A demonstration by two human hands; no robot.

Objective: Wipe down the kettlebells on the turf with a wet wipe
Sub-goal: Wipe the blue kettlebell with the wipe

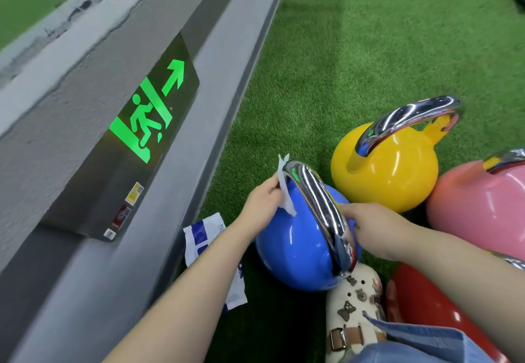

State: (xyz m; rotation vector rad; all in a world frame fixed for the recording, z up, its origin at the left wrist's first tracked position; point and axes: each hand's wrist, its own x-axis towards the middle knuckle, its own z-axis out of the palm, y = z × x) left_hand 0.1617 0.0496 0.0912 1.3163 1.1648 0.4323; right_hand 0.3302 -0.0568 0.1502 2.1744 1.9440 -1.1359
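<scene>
The left hand (262, 205) pinches a white wet wipe (286, 189) between thumb and curled fingers, and the wipe hangs as a twisted strip against the far end of the chrome handle (321, 209) of the blue kettlebell (295, 243). The right hand (375, 227) reaches in from the other side, under the handle's arch; its fingertips are hidden behind the chrome bar, so whether they grip the wipe, the handle or nothing I cannot tell. The blue kettlebell sits on the green turf (369, 50), close to the grey wall base (199, 124) that carries a lit green exit sign (147, 115). A yellow kettlebell (389, 172) stands just beyond it, a pink one (480, 206) to the right, and a red one (426, 306) nearest the person. A blue-and-white wipe packet (204, 237) lies on the turf beside the left forearm, and a cream clog with charms (355, 306) shows below the blue bell. The step in hand appears to be wiping the blue bell's handle, probably with the wipe passed round the bar. The next move likely calls for drawing the wipe along the handle's full curve, then spreading it flat for the rounded body.
</scene>
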